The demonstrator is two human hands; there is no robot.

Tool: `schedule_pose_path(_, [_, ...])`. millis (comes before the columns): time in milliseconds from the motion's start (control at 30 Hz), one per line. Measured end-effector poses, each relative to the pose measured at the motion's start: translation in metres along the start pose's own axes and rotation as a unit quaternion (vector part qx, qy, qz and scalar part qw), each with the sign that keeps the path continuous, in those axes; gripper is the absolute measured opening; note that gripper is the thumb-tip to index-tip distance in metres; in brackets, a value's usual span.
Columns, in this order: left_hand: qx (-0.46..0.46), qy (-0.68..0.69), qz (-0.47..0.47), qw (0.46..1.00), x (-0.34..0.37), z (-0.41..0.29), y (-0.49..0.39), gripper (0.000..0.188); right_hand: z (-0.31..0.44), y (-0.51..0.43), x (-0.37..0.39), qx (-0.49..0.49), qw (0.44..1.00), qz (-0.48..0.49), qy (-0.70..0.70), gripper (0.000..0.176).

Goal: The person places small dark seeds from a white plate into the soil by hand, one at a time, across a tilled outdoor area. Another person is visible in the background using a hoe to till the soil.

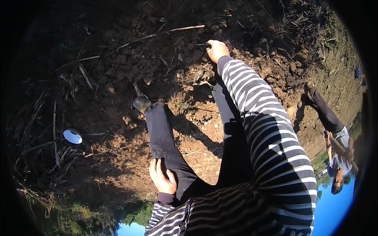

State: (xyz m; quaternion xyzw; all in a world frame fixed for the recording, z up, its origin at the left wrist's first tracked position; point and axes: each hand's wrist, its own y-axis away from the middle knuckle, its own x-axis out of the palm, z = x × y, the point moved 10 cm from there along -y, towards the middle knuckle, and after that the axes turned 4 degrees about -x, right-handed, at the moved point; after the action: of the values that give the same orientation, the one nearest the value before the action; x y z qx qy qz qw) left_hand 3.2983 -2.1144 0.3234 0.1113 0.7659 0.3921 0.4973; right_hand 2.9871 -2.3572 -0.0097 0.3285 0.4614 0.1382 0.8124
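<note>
My right hand (pixel 218 50) reaches out low over dark clods of tilled soil (pixel 189 41), its fingers curled. A thin pale bit shows beside the fingertips; whether they grip anything is hidden. On the thigh of my dark trousers (pixel 165 132) rests my left hand (pixel 163 178), fingers apart and nothing held. A muddy boot (pixel 141 103) stands on the ground below that leg. Dry leaves and stalk scraps (pixel 198 73) lie in the sunlit soil just below my right hand.
A white oval dish (pixel 72 136) sits on shaded ground at the left. Dry stalks (pixel 186 28) cross the soil ahead. Another person (pixel 339 141) stands at the right with both hands on a wooden tool handle (pixel 338 144). A small blue object (pixel 357 71) lies far right.
</note>
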Motion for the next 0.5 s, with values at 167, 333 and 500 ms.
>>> schedule_pose_path(167, [-0.030, -0.021, 0.006, 0.999, 0.013, 0.006, 0.003, 0.047, -0.010, -0.035, 0.052, 0.020, 0.998, 0.029, 0.058, 0.029])
schedule_pose_path(333, [-0.023, -0.019, 0.019, 0.999, 0.014, 0.010, 0.001, 0.048, -0.018, -0.027, 0.039, 0.058, 0.997, -0.050, -0.015, 0.020])
schedule_pose_path(500, [-0.012, 0.004, 0.002, 1.000, 0.007, 0.014, 0.000, 0.049, 0.007, 0.047, 0.013, 0.123, 0.767, 0.160, -0.609, 0.018])
